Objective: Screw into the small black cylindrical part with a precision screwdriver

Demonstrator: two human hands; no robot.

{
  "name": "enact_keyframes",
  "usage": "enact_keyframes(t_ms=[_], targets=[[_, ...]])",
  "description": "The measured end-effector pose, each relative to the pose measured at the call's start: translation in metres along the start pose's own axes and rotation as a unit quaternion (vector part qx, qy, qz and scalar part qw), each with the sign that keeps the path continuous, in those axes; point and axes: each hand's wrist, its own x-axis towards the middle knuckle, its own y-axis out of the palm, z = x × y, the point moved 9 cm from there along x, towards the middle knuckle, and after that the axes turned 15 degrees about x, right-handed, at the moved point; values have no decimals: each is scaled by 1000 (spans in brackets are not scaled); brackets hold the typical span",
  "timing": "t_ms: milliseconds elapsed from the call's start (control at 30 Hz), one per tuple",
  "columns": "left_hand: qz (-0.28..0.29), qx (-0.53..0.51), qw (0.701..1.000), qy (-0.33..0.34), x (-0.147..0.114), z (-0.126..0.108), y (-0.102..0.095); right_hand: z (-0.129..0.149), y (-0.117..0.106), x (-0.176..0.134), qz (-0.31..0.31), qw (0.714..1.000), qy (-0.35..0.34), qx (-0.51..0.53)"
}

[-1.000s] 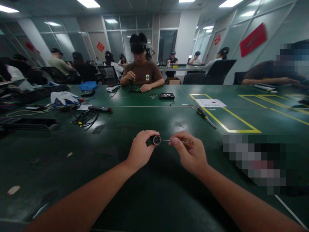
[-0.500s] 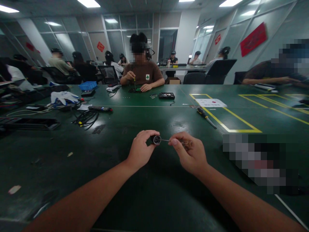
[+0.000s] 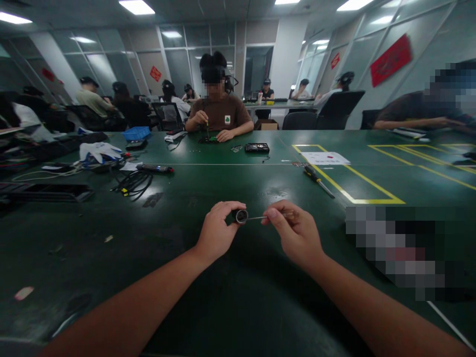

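Between the thumb and fingers of my left hand [image 3: 217,230] is a small dark cylinder [image 3: 241,216] with a metallic ring at the end turned towards me. Its inner parts are too small to make out. My right hand [image 3: 297,230] is closed around a small screwdriver [image 3: 256,217] with a thin metal shaft and a see-through amber handle, mostly covered by the fingers. The shaft points left, and its tip meets the cylinder's rim; whether it reaches inside I cannot tell. Both hands are above the green table [image 3: 223,307].
A larger yellow-and-black screwdriver [image 3: 318,181] lies beyond my right hand. Black cables [image 3: 136,184], a utility-knife-like tool [image 3: 155,169] and white gloves [image 3: 99,151] lie to the left. Opposite, a person [image 3: 221,111] works on a small board. A blurred-out object [image 3: 394,253] is at right.
My right hand has shifted very slightly right, and the screwdriver's shaft sits a little lower against the cylinder's end. My left hand has stayed nearly still.
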Motion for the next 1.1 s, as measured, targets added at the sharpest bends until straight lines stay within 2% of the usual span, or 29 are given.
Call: enact_keyframes(t_ms=[133, 633, 1100], targets=[[-5, 0, 1000, 1, 0, 0, -1, 1, -5, 1, -24, 1000, -5, 20], [-5, 7, 1000, 12, 0, -1, 0, 21, 6, -2, 15, 995, -70, -65], [-8, 5, 1000, 13, 0, -1, 0, 26, 9, -2, 30, 993, -88, -78]])
